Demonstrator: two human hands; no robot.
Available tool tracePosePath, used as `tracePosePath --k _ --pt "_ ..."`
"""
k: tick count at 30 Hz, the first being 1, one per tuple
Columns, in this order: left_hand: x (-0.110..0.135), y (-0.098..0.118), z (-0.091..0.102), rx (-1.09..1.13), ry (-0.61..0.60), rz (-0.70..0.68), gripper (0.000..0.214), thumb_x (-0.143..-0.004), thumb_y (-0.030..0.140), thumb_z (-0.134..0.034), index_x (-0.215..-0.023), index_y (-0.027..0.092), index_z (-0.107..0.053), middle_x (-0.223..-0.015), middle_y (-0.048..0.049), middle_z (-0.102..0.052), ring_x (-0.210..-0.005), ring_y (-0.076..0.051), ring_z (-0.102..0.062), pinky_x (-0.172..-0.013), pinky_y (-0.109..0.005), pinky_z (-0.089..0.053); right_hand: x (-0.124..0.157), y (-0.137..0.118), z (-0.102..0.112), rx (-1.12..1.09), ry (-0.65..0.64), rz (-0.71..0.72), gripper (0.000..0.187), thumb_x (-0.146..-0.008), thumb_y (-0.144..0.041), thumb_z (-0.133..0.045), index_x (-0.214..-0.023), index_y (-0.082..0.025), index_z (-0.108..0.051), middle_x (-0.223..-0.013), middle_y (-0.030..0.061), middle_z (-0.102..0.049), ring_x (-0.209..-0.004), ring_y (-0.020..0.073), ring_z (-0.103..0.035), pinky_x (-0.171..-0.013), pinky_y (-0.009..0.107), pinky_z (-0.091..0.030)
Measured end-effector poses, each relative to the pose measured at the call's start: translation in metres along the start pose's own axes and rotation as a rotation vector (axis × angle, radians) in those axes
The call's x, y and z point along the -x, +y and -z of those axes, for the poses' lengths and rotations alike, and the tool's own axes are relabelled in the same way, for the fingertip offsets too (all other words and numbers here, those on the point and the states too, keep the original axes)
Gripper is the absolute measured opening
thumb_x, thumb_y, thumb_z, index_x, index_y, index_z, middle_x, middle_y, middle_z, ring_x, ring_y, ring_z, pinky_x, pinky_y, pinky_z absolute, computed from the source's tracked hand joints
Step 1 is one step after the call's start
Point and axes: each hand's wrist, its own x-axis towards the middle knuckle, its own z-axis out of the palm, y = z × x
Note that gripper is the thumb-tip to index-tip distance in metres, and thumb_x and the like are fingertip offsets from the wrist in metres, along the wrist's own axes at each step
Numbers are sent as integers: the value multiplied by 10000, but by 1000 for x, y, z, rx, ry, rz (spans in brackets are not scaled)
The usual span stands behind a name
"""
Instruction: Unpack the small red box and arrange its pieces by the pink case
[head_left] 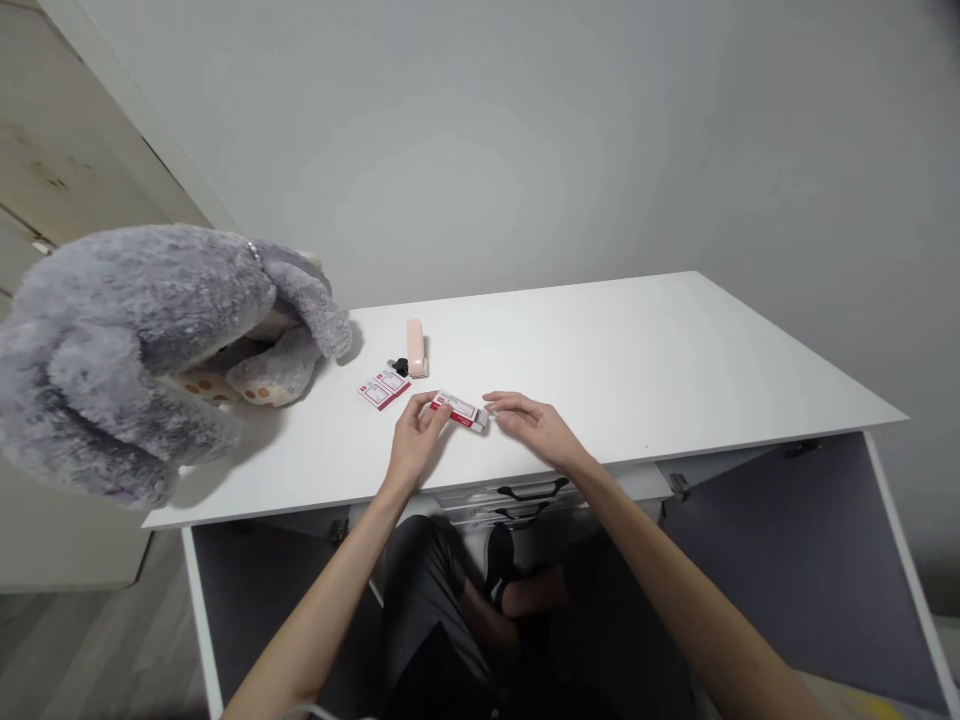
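Note:
My left hand (pixel 416 436) grips a small red-and-white cardboard box (pixel 459 408) by its left end, with the thumb on top. The box's right end is open, its pale flap (pixel 480 421) sticking out. Just right of that end is my right hand (pixel 531 424), its thumb and fingertips close together around a tiny pale bit I cannot make out. Two similar red-and-white boxes (pixel 384 388) lie side by side, left of my left hand. Behind them are a small black object (pixel 400 367) and a pale pink stapler (pixel 416 348).
A large grey plush toy (pixel 150 330) takes up the left end of the white tabletop (pixel 600 340). A grey wall (pixel 480 150) stands behind. Below the front edge are drawers with black handles (pixel 532 490) and, on the right, a dark cabinet panel (pixel 802 570).

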Motion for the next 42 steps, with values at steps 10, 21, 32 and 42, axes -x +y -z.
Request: tracePosePath --k 10,21,32,42 --pt "5 1 -2 -6 -158 7 442 -797 496 -906 -911 186 -613 -1391 -110 -671 -1095 -229 -747 -1050 -439 -601 0 4 -3 93 45 39 372 -865 -585 -846 -1059 -268 -829 -1418 107 -686 -1366 284 -622 -1172 465 -516" --pt "3 -2 -2 52 -206 -11 598 -768 502 -934 -1034 234 -470 -1343 -90 -667 -1029 -218 -769 -956 -418 -639 1 10 -8 123 150 71 366 -882 -550 -837 -1101 -258 -804 -1328 100 -687 -1252 262 -663 -1097 436 -572" --pt "3 -4 1 24 -153 -7 562 -820 517 -898 -1074 237 -481 -1339 -94 -667 -1062 -229 -769 -971 -421 -635 -2 14 -5 41 168 -32 600 -973 -675 -672 -1366 -223 -672 -1176 106 -762 -855 215 -747 -863 431 -649" --pt "2 -6 -1 60 -185 -24 594 -800 497 -919 -1137 232 -507 -1355 -108 -665 -1080 -230 -764 -1032 -450 -620 -1 11 -8 28 118 -53 569 -924 -666 -741 -1252 -204 -688 -896 59 -754 -766 214 -739 -711 389 -629"
